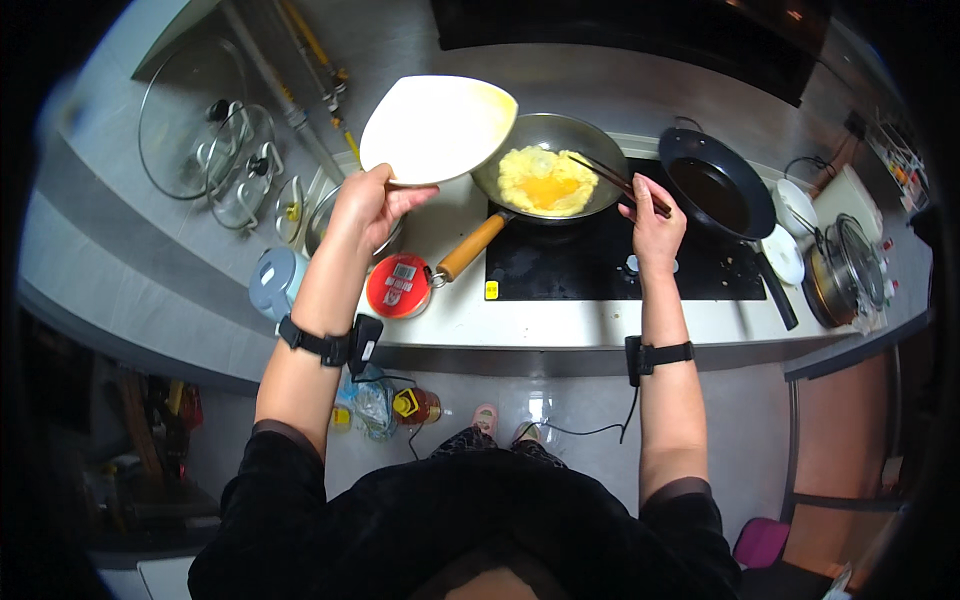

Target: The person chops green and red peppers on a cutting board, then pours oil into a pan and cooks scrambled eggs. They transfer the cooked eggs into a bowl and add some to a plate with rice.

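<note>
My left hand (375, 206) holds a white bowl (435, 131) by its lower edge, tilted beside the left rim of a wok. The wok (611, 161), with a wooden handle (474, 246), stands on a black cooktop (555, 262). In it lies egg (547, 184), puffed and pale yellow around the edge, deeper yellow and wet-looking in the middle. A pair of dark chopsticks (619, 180) is gripped in my right hand (656, 217), with the tips at the egg's right side.
A dark frying pan (712, 184) with brown liquid stands right of the wok. Further right are a white dish (782, 255) and a glass-lidded pot (829, 277). Left of the cooktop are a red-lidded tub (399, 285), a blue-grey jug (274, 281) and a metal bowl (319, 217). Glass lids (217, 150) hang behind.
</note>
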